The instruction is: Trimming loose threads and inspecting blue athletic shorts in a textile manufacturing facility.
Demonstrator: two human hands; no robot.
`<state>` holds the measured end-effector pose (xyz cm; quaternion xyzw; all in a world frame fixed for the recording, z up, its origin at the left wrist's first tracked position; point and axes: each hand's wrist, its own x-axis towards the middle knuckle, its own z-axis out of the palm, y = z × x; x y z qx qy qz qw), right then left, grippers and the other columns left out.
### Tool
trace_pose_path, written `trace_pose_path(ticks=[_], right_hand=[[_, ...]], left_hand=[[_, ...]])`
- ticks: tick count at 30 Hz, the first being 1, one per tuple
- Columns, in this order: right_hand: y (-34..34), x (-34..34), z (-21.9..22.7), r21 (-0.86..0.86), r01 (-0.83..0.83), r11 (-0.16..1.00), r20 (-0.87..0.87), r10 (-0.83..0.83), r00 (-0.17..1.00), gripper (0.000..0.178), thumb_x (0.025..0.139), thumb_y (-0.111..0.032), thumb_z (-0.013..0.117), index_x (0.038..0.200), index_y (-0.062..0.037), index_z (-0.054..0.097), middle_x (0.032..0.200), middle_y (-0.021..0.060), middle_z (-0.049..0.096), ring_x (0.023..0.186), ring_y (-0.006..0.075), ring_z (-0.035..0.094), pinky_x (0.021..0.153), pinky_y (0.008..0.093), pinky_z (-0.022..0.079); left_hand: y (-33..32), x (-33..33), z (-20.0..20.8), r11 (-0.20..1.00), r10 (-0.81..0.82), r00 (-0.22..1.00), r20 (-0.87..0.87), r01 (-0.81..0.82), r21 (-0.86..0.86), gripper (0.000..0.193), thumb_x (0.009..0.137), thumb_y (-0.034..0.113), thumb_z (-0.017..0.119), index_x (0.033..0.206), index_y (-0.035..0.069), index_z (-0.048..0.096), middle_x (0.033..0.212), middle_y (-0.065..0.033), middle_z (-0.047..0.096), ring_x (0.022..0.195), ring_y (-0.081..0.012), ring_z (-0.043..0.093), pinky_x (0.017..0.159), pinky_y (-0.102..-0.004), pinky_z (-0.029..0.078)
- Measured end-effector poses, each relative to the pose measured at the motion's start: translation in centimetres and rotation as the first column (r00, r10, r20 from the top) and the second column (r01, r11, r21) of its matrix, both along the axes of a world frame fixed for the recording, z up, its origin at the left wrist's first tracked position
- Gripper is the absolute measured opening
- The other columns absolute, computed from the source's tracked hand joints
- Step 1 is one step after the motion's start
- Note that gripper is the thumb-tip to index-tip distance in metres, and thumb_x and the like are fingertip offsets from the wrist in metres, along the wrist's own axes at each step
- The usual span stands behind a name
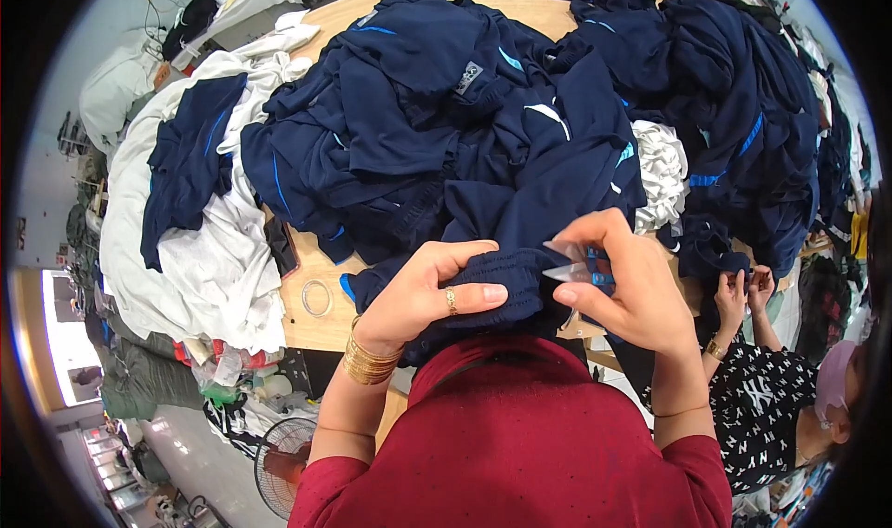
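Observation:
My left hand [423, 296], with a ring and several gold bangles at the wrist, pinches the ribbed elastic edge of a navy garment [522, 273] between thumb and fingers. In my right hand [641, 291] is a pair of thread snips [569, 273] with blue on the handle. Their two pale blades stand apart and point left, close by the gathered elastic. I cannot tell whether they touch it. The garment lies against the near table edge, in front of my red top. A large heap of navy garments [409, 101] with blue and white trim rises just beyond both hands.
White cloth [218, 259] covers the table's left side, a navy piece [190, 156] on it. A clear ring [317, 298] lies nearby. White gathered strips [660, 175] separate two navy heaps. At right a co-worker [757, 398] handles navy cloth; another person's hands show far off. A fan [283, 468] stands lower left.

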<state>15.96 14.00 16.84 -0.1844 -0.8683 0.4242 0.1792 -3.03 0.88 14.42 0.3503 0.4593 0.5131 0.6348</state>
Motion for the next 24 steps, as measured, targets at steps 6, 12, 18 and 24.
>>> trace_pose_path(ticks=[6,12,18,24], right_hand=[[0.4,0.3,0.3,0.144,-0.113,0.983,0.059,0.106,0.993,0.039,0.069,-0.029,0.076,0.096,-0.0057,0.06,0.081,0.0046,0.061,0.064,0.0186,0.057,0.058,0.0271,0.045],[-0.3,-0.1,-0.1,0.057,-0.068,0.996,-0.097,0.074,0.993,0.025,0.072,-0.017,0.073,0.092,-0.0061,0.062,0.074,0.004,0.06,0.056,0.0165,0.054,0.053,0.0256,0.042],[-0.8,-0.8,0.3,-0.047,-0.135,0.99,-0.08,0.131,0.988,0.021,0.07,-0.008,0.073,0.086,-0.0051,0.06,0.073,0.0058,0.062,0.058,0.0196,0.06,0.052,0.0261,0.045],[-1.0,-1.4,0.6,0.003,-0.172,0.985,-0.007,0.172,0.985,0.021,0.068,-0.003,0.069,0.085,-0.0038,0.057,0.066,0.004,0.057,0.055,0.0188,0.056,0.053,0.0257,0.043]], left_hand=[[0.1,-0.2,0.2,1.0,0.014,1.0,-0.002,-0.014,0.007,0.016,0.085,0.012,0.061,0.09,-0.003,0.058,0.081,0.004,0.054,0.074,-0.0017,0.046,0.067,-0.0169,0.039],[0.1,-0.2,-0.2,0.998,0.016,0.998,-0.054,-0.013,0.063,0.012,0.084,0.009,0.061,0.085,-0.002,0.057,0.077,0.0047,0.052,0.071,-0.0015,0.043,0.063,-0.0171,0.037],[0.2,0.1,0.0,0.998,0.035,0.998,-0.044,-0.033,0.048,0.011,0.082,0.006,0.062,0.085,-0.004,0.058,0.077,0.0041,0.054,0.072,-0.0015,0.046,0.062,-0.018,0.038],[0.3,0.0,-0.2,0.999,-0.01,0.992,-0.127,0.015,0.039,0.011,0.081,0.006,0.063,0.083,-0.004,0.058,0.075,0.0038,0.055,0.07,-0.0012,0.046,0.06,-0.018,0.038]])
